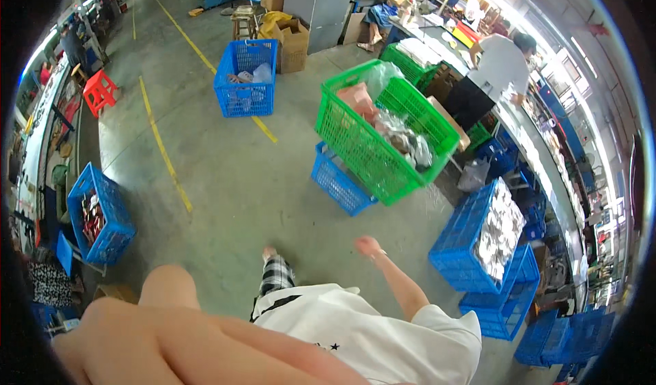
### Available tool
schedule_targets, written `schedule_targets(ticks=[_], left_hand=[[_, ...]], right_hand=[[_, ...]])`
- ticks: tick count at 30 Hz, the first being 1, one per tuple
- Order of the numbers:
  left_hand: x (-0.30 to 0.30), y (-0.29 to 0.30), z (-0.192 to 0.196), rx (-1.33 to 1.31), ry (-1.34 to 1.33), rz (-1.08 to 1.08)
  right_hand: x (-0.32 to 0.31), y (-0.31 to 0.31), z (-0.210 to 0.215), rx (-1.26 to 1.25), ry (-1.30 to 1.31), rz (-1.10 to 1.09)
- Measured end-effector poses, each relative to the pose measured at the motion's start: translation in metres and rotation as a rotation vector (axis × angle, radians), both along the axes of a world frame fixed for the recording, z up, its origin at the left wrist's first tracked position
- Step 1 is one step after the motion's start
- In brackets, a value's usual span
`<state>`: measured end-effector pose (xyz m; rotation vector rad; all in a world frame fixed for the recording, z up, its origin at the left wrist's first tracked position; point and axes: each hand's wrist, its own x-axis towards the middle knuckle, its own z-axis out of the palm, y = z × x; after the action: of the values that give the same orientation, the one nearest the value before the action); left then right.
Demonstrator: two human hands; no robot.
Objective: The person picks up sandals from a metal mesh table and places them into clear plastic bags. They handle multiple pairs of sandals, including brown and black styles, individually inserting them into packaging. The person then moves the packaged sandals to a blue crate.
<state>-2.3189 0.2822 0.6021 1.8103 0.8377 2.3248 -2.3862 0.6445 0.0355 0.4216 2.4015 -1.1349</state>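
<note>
My left hand [157, 330] looms very large at the lower left, close to the camera. Its knuckles are bent, but the fingertips are out of sight, so any grip is hidden. Lower and farther off, my right hand [369, 246] hangs in front of my white T-shirt [383, 323], fingers loosely curled with nothing seen in them. Ahead of it stands a green plastic crate [369, 146] holding plastic bags and a pinkish package. This crate rests at a slant on a blue crate [342, 187]. Neither hand touches them.
A blue crate with bags [246, 98] stands ahead near yellow floor lines. Left are a red stool [100, 92] and a blue crate of dark red pieces [113, 221]. Stacked blue crates [458, 248] line the right, beside a long workbench [547, 173] where a person [495, 71] bends over.
</note>
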Motion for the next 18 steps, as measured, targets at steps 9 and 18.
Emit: schedule_targets(ticks=[9, 18], left_hand=[[-0.372, -0.047, -0.016, 0.014, -0.037, -0.282], [-0.707, -0.043, 0.001, -0.011, -0.062, -0.398]], right_hand=[[-0.380, -0.229, 0.181, -0.564, 0.238, 0.395], [-0.619, -0.181, 0.198, -0.719, 0.109, -0.107]])
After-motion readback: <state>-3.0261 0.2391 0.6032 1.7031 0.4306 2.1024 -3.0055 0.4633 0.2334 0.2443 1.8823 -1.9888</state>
